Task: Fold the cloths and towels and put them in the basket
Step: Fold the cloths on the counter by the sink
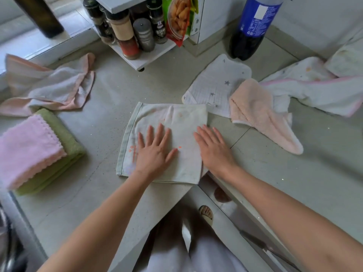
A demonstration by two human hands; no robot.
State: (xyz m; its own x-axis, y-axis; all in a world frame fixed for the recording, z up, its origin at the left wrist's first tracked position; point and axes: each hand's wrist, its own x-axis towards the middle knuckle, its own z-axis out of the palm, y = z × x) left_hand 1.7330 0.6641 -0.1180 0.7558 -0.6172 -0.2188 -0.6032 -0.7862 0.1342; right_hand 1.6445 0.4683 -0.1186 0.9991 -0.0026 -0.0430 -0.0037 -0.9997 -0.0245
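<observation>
Table [110, 89]: a pale grey-green speckled surface that carries every cloth, a spice rack and a bottle.
White towel [314, 91]: lies crumpled at the far right, pink-edged, with faint coloured spots; its near end touches the peach cloth.
Pink-and-white towel [49, 87]: lies rumpled at the far left, just behind the folded stack.
Pale green cloth [176, 118]: folded into a rough square at the centre near edge of the table, a darker border down its left side and small orange marks on it; both hands press on it.
Folded stack [39, 150]: at the left, a pink cloth [27, 152] with a scalloped edge lies on a green cloth [64, 138].
Peach cloth [261, 114]: fluffy, right of centre, lying partly over the star cloth.
Star cloth [216, 85]: white with small grey stars, spread flat behind the pale green cloth.
Cola bottle [253, 26]: stands upright at the back, blue label, dark drink.
Spice rack [129, 32]: white, at the back centre, holding several jars and a snack bag.
Left hand [155, 152]: flat, fingers straight and spread apart, palm down on the middle of the pale green cloth.
Right hand [214, 148]: flat, fingers straight and close together, palm down on that cloth's right edge.
</observation>
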